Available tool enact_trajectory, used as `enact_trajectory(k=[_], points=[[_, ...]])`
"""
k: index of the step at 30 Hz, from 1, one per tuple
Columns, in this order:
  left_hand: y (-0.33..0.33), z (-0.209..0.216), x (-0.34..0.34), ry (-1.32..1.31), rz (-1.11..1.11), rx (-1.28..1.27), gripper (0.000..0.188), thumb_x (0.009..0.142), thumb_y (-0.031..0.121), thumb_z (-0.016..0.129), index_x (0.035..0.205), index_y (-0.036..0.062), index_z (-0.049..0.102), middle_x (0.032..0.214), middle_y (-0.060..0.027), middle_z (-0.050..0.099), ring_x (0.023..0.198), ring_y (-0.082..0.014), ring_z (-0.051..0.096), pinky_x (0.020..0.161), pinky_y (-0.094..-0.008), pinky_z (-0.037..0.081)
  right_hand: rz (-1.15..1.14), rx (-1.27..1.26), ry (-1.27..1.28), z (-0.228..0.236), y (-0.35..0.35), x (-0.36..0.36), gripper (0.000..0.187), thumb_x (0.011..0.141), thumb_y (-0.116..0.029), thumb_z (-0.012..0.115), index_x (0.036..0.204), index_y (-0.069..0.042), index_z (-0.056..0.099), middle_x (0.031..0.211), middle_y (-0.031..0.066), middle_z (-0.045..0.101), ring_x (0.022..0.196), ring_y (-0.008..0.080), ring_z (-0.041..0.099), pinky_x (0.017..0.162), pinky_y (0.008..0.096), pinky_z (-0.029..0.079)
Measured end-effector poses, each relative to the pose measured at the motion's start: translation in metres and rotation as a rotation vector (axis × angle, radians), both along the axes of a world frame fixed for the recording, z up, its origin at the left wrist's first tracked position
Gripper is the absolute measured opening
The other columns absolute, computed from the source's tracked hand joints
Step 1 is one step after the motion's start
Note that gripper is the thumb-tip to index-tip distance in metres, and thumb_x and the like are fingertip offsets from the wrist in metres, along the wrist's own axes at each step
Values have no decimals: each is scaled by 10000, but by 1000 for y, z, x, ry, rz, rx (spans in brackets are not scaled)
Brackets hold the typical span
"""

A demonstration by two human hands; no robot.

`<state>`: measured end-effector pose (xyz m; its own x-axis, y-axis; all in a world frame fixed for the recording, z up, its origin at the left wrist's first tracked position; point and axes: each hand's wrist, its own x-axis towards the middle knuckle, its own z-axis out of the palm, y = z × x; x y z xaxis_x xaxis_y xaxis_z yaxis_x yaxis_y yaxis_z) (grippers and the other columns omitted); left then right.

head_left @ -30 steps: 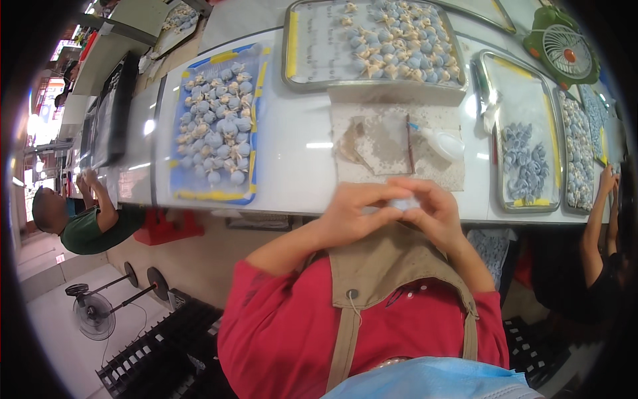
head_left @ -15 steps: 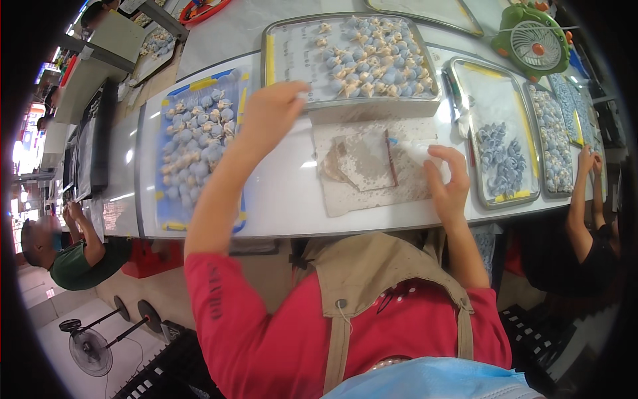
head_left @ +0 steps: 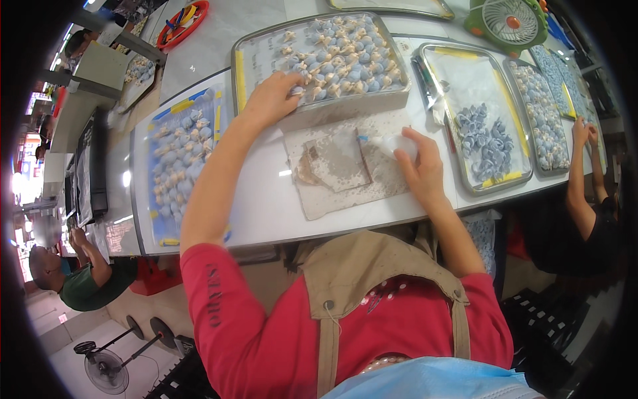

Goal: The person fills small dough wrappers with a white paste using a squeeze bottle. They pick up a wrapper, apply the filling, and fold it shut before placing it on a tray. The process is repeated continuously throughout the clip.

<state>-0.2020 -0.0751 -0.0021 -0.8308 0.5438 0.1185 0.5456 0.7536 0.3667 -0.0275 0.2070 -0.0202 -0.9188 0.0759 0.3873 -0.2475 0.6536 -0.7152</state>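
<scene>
My left hand (head_left: 271, 100) reaches over the near left edge of a metal tray (head_left: 312, 120). Its fingers are curled together among small blue-and-cream pieces (head_left: 325, 70), and whatever they may pinch is hidden. In my right hand (head_left: 423, 166), between thumb and fingers, is a small translucent white squeeze bottle (head_left: 397, 145) with a blue tip. The bottle lies nearly level, its tip pointing left, above a stained grey board (head_left: 319, 203). A smaller, worn plate (head_left: 335, 163) rests on that board.
At left lies a blue tray (head_left: 178, 156) of similar pieces. On the right are a metal tray of blue curled parts (head_left: 484, 143) and a fuller tray (head_left: 541, 123). A green fan (head_left: 508, 26) and a red basket (head_left: 183, 25) stand farther back. Co-workers sit at both sides.
My left hand has moved from beside the tray's left edge onto the pieces in its near left part. My right hand still holds the bottle. The whole view has shifted and turned slightly.
</scene>
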Motion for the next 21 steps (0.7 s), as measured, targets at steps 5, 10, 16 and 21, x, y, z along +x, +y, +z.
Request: enact_trajectory(k=[5,10,16,21], points=[[12,7,1,0,-33,25,260,753,151,610,1006,106,572,908,-112,542,846,-276,553,746,-362,452,31,-1,-12,1,0,1,421,746,-146,684,1116,-12,533,1008,137,595,920,295,534,815,368,419],[11,2,-8,50,-20,-32,251,745,121,625,988,73,584,925,-111,559,837,-280,561,742,-356,454,52,60,-11,2,-2,1,448,690,-161,723,1079,-18,551,934,129,595,901,296,533,801,378,417],[25,43,53,-256,167,702,167,815,33,570,982,24,561,1031,-105,576,869,-192,613,733,-251,487,48,38,-20,-3,5,1,350,673,-154,730,957,-17,581,855,123,595,812,290,556,719,368,445],[46,39,160,-866,118,1161,193,864,21,517,1039,47,439,1095,-156,547,830,-201,628,646,-234,504,-22,-353,-150,7,4,10,295,747,-153,703,955,-11,551,840,96,597,725,175,576,638,279,456]])
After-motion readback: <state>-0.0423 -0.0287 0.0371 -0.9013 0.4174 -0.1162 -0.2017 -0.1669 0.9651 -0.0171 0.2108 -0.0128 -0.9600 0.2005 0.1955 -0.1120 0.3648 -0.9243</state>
